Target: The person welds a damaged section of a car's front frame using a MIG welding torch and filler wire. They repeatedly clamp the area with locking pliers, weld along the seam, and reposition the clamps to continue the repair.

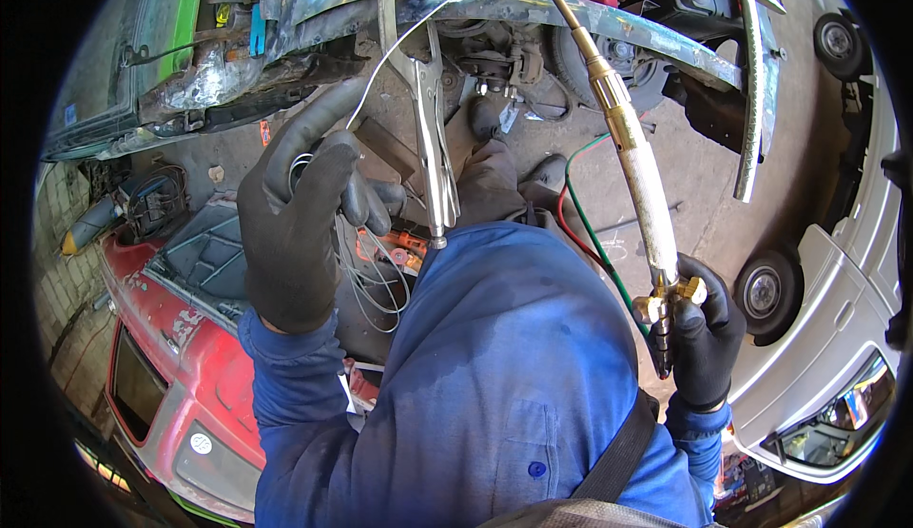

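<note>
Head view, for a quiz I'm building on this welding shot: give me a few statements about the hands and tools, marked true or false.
1. The right hand grips a brass torch at its valve end. True.
2. The left hand is bare. False: it wears a dark glove and holds thin filler wire.
3. Locking pliers are clamped onto the bare metal panel above. True.
4. The torch's neck points down at the floor. False: it curves up toward the metal panel.
5. Red and green hoses trail below the torch. True.
</note>
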